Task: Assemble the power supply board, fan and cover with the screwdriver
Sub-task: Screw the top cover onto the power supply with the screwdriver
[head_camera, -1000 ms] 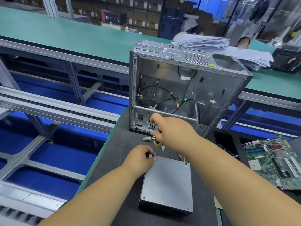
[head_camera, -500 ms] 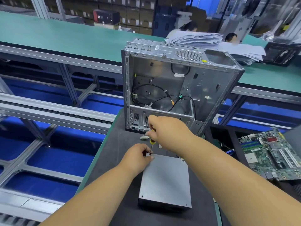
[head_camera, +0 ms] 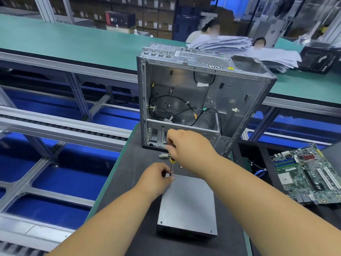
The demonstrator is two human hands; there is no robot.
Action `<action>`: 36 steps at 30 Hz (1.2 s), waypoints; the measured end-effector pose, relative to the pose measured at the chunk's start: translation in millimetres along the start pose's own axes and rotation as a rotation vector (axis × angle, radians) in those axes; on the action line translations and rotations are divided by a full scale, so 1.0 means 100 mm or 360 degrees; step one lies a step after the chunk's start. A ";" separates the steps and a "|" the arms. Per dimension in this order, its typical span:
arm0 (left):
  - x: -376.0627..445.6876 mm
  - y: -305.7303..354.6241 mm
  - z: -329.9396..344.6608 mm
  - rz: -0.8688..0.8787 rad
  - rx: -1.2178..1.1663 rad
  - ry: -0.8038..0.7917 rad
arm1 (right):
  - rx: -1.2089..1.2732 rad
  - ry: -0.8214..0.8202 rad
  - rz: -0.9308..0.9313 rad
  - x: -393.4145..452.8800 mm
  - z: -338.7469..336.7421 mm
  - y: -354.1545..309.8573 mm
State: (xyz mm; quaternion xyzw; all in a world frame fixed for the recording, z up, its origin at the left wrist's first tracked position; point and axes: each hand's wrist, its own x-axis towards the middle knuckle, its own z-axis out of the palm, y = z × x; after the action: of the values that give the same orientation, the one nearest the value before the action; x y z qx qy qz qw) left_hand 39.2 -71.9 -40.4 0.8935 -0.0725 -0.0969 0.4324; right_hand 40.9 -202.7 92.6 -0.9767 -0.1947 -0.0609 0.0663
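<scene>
A grey metal power supply box (head_camera: 187,206) lies flat on the dark mat in front of me. My right hand (head_camera: 186,146) grips a screwdriver (head_camera: 172,164) with a yellow and black handle, held upright, its tip at the box's far left corner. My left hand (head_camera: 156,179) rests on that same corner, fingers pinched around the tip; any screw there is hidden. Behind them stands an open silver computer case (head_camera: 203,100) with loose black cables inside.
A green motherboard (head_camera: 310,174) lies in a black tray to the right. A white connector (head_camera: 163,156) sits on the mat by the case. A roller conveyor (head_camera: 60,126) runs to the left, with a drop beside the mat. Paper stacks (head_camera: 239,48) and two people are beyond the case.
Both hands stay at the box's far left corner with the screwdriver upright. Only the camera view has shifted a little.
</scene>
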 end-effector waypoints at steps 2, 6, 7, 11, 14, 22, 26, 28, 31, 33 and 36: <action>0.01 -0.01 0.01 -0.0001 0.0011 0.0010 | -0.0215 0.0011 0.0090 -0.01 0.03 0.04; 0.01 -0.01 0.01 0.0013 0.0010 0.0007 | -0.0208 0.0025 0.0164 -0.05 0.05 0.05; 0.02 -0.01 0.01 0.0017 0.0005 0.0004 | -0.0100 0.0015 0.0147 -0.05 0.04 0.05; 0.01 -0.01 0.00 0.0013 -0.0002 0.0002 | 0.0139 -0.0071 0.0010 -0.03 -0.01 0.02; 0.00 -0.01 0.00 0.0005 0.0000 0.0003 | -0.0072 -0.0030 0.0072 -0.02 0.01 0.04; 0.00 0.02 -0.01 -0.0030 0.0007 -0.0019 | 0.0073 -0.0021 0.0190 -0.03 0.06 -0.03; -0.01 0.02 -0.01 0.0002 0.0018 -0.0014 | 0.0170 -0.0073 0.0002 0.00 0.02 -0.04; 0.00 0.02 -0.01 0.0001 -0.0008 -0.0018 | 0.0009 -0.0034 0.0029 0.00 0.03 -0.02; 0.00 0.01 -0.01 0.0012 -0.0011 -0.0006 | -0.0040 -0.0006 0.0150 -0.03 0.06 0.04; 0.00 0.01 -0.01 0.0025 0.0001 -0.0005 | 0.0124 -0.0019 0.0170 -0.04 0.05 0.06; 0.01 0.01 -0.01 0.0015 0.0027 -0.0008 | 0.0240 -0.0021 0.0112 -0.04 0.01 0.07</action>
State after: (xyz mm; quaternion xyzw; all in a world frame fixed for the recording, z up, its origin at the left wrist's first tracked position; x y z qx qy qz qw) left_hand 40.3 -72.2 -38.9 0.8965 -0.0786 -0.0965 0.4252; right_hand 40.2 -210.8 90.2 -0.9756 -0.1646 -0.0374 0.1405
